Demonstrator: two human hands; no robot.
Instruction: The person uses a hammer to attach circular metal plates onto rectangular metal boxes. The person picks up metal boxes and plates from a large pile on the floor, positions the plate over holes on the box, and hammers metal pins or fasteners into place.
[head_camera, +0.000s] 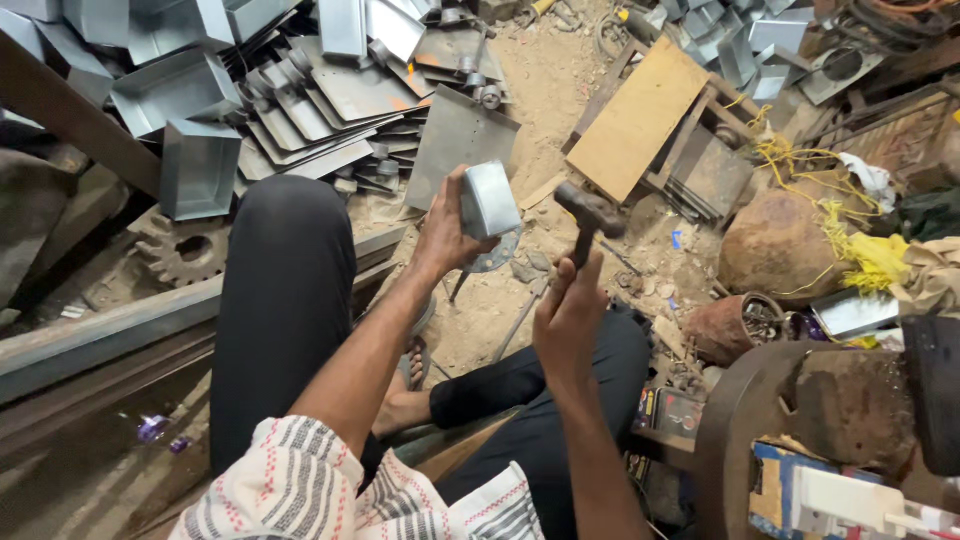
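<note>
My left hand (447, 232) grips a small folded sheet-metal box (489, 199), held upright above the sandy floor. My right hand (570, 312) is closed around the handle of a dark hammer (589, 213), whose head is raised just to the right of the box, close to it but apart. Under the box a round metal piece (498, 256) sits on a thin stake standing in the sand. My legs in black trousers (285, 300) are on either side, and one sandalled foot (410, 372) rests on the ground.
Stacks of folded metal trays and flat sheet parts (330, 100) lie at the upper left. A wooden board (637, 117) lies upper right, near a large stone (775, 245) with yellow string. A steel beam (110, 330) runs along the left. A rusty ring (745, 420) is at right.
</note>
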